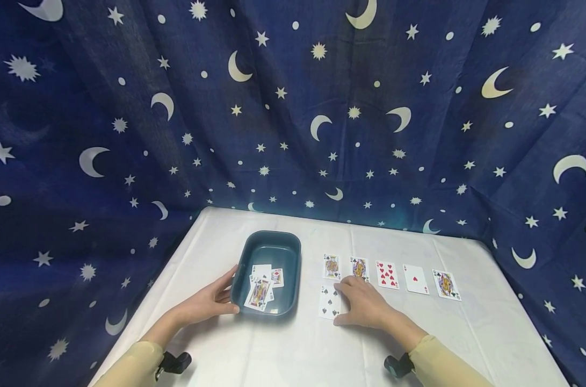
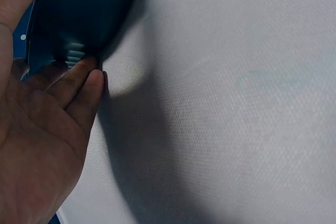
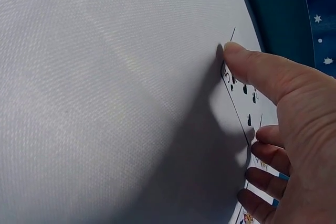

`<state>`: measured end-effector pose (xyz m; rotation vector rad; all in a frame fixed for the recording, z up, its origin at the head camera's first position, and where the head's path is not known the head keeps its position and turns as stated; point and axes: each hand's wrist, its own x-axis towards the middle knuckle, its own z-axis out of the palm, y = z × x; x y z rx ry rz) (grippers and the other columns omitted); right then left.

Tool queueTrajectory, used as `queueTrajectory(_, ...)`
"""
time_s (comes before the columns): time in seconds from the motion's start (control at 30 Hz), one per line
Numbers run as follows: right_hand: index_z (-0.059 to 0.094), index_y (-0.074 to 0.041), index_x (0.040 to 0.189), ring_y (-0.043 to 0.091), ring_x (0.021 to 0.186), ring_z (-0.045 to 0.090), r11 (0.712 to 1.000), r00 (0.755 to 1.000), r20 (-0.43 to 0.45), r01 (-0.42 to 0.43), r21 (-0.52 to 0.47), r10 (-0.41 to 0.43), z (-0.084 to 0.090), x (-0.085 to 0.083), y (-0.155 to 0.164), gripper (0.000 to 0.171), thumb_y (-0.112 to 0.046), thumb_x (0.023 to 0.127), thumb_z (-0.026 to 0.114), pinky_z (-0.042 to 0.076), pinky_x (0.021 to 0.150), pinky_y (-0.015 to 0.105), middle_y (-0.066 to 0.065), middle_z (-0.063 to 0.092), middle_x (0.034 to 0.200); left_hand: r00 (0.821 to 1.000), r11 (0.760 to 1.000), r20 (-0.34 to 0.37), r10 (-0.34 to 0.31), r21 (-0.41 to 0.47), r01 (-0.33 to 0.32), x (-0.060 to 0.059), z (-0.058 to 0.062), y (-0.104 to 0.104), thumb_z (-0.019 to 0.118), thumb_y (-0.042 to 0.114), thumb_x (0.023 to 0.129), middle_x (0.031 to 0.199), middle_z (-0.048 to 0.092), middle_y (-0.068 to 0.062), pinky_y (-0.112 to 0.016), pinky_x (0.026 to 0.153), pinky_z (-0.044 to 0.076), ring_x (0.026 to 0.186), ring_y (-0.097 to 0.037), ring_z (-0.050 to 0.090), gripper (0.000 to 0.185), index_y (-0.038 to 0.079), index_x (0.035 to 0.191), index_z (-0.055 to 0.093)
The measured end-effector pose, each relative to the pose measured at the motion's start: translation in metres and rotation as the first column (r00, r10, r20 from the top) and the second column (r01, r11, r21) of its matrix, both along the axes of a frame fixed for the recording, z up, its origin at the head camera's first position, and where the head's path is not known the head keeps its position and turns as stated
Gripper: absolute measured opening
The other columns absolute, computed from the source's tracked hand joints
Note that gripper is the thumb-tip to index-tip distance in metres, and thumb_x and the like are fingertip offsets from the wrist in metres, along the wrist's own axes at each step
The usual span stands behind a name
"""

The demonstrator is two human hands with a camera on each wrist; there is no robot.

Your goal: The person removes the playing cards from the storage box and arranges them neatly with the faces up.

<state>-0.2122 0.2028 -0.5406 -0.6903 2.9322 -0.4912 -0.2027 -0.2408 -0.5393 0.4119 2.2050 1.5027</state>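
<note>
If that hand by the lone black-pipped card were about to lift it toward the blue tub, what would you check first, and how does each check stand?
1. Right hand on the spade-pipped playing card: ok, thumb presses its corner.
2. Card actually pinched: not ok, it lies flat on the white tablecloth.
3. Left hand steadying the dark teal plastic tub: ok, fingers touch its wall.
4. Room in the tub: ok, only a few face-up cards lie inside.
5. Row of five cards beyond left undisturbed: cannot tell, the knuckles sit very near it.
</note>
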Motion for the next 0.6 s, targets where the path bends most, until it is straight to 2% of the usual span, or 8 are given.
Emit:
queueTrajectory(0.1, 0.064, -0.005, 0.137, 0.025, 0.118, 0.055, 1.0, 1.0, -0.019, -0.005, -0.013, 0.005, 0.001, -0.001, -0.001, 0.086, -0.052, 0.07, 0.089, 0.047, 0.106, 0.047, 0.005, 0.06, 0.127, 1.0, 1.0, 0.003, 0.003, -0.002, -0.003, 0.001, 0.0, 0.0, 0.083, 0.025, 0.088, 0.167, 0.015, -0.025, -0.04, 0.114, 0.043, 0.145, -0.043, 0.037, 0.11, 0.024, 0.167, 0.007)
queueTrajectory(0.27, 0.063, -0.006, 0.138, 0.027, 0.123, 0.055, 0.997, 0.993, -0.115, -0.022, -0.08, 0.013, 0.01, -0.007, -0.012, 0.078, -0.051, 0.077, 0.085, 0.047, 0.108, 0.047, 0.007, 0.06, 0.133, 1.0, 1.0, -0.003, 0.007, 0.004, -0.007, 0.001, -0.001, 0.0, 0.084, 0.024, 0.088, 0.166, 0.017, -0.027, -0.04, 0.113, 0.043, 0.145, -0.044, 0.037, 0.109, 0.023, 0.167, 0.008)
queueTrajectory(0.4, 0.061, -0.01, 0.142, 0.027, 0.13, 0.051, 0.99, 0.988, -0.15, -0.043, -0.137, 0.023, 0.026, -0.01, -0.034, 0.076, -0.051, 0.081, 0.082, 0.045, 0.11, 0.05, 0.007, 0.058, 0.138, 1.0, 1.0, -0.002, 0.0, 0.017, 0.0, 0.0, -0.001, 0.0, 0.083, 0.023, 0.088, 0.166, 0.016, -0.027, -0.038, 0.113, 0.043, 0.145, -0.043, 0.037, 0.109, 0.021, 0.167, 0.007)
queueTrajectory(0.6, 0.06, -0.011, 0.142, 0.022, 0.126, 0.051, 0.982, 0.983, -0.159, -0.112, -0.152, 0.087, 0.044, -0.014, -0.077, 0.076, -0.052, 0.082, 0.081, 0.045, 0.11, 0.045, 0.002, 0.059, 0.134, 1.0, 1.0, 0.0, -0.005, 0.025, 0.005, 0.0, -0.002, -0.001, 0.083, 0.023, 0.089, 0.167, 0.015, -0.026, -0.035, 0.112, 0.044, 0.145, -0.042, 0.037, 0.109, 0.021, 0.167, 0.006)
